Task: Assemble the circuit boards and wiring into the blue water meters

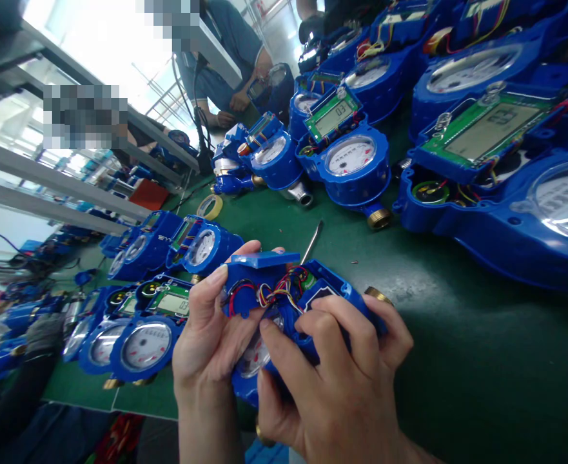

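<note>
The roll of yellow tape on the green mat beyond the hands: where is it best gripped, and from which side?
The tape roll lies nearly flat on the green mat, its open core facing up. Probably best come from above, one finger inside the core and thumb on the outer rim at its near edge; blue meters crowd the near-left side, so come straight down.

We have one view only, from a camera on our head, tilted so the bench [458, 361] slopes across the frame. It faces forward and down, very near our left hand [206, 341] and right hand [342, 380] at the near edge. Meters [356, 161] run toward the far edge, where another person [230, 58] sits.
</note>
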A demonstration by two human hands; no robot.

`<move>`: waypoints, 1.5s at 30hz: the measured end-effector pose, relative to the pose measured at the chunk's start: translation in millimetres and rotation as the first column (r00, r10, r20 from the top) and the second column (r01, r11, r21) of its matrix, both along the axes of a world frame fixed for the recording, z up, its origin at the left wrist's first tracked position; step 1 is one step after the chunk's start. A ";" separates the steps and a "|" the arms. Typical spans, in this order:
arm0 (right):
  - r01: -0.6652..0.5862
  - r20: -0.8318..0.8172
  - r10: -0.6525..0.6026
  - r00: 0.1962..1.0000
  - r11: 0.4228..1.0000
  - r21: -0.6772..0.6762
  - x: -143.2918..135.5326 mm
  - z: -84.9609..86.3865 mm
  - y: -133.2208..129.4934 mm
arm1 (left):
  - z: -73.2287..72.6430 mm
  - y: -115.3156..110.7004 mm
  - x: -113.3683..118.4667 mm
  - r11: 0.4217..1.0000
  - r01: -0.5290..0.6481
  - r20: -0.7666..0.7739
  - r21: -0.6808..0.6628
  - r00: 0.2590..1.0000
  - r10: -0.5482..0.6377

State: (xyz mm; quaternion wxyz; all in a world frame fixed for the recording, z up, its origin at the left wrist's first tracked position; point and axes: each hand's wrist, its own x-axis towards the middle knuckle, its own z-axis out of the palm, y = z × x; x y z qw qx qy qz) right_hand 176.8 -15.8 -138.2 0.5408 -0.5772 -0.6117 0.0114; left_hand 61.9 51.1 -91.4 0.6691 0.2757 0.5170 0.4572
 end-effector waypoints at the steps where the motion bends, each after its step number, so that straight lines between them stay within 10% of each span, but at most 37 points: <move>1: 0.007 -0.003 -0.007 1.000 1.000 0.005 -0.1 -0.2 -0.7 | 0.6 -0.6 -0.6 1.000 0.007 0.026 -0.006 1.000 -0.007; 45: -0.068 0.034 0.064 0.997 0.988 0.142 17.6 -22.7 -34.5 | 6.6 -37.7 0.5 0.992 -0.107 0.178 0.063 0.980 0.094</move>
